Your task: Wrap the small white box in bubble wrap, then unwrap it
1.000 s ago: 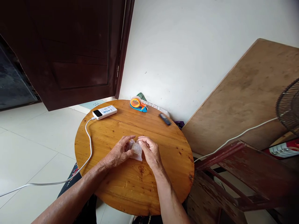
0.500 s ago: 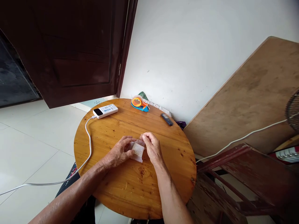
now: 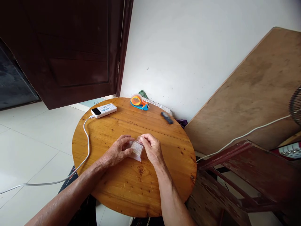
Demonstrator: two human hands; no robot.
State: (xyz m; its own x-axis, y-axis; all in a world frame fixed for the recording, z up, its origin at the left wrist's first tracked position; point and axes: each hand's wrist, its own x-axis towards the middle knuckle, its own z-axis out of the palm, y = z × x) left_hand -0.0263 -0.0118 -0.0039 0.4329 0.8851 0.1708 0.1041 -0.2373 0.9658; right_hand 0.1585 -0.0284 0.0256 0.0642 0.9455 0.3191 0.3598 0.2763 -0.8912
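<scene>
One white wall point(image 3: 188, 56) takes up most of my feed, filling 12 to 1 o'clock. One dark brown door point(image 3: 75, 47) stands at 10 o'clock and one wooden board point(image 3: 254, 94) at 2 o'clock. Below them I have one round wooden table point(image 3: 131, 194).

The left forearm point(image 3: 77, 183) reaches in from 7 o'clock and the right forearm point(image 3: 170, 191) from 5 o'clock, both low over the wood. I hold the left hand point(image 3: 117, 151) with its thumb and fingers spread in an open curve. The right hand point(image 3: 152, 148) is rounded, thumb and forefinger meeting in a pinch; its other fingers are partly hidden from me.

Reading the table as a clock, I count one white device point(image 3: 107, 110) at 11 o'clock with one white cable point(image 3: 88, 142) plugged into it, and one orange and blue tape dispenser point(image 3: 141, 103) at 12.

One clear-wrapped packet point(image 3: 136, 149) with a pale, patterned face lies near the table's middle, between the hands: at 3 o'clock from the left, whose thumb touches its edge, and 9 o'clock from the right, which pinches its far corner.

Smallest is one dark, slim object point(image 3: 166, 117) at 1 o'clock, too blurred for me to identify.
</scene>
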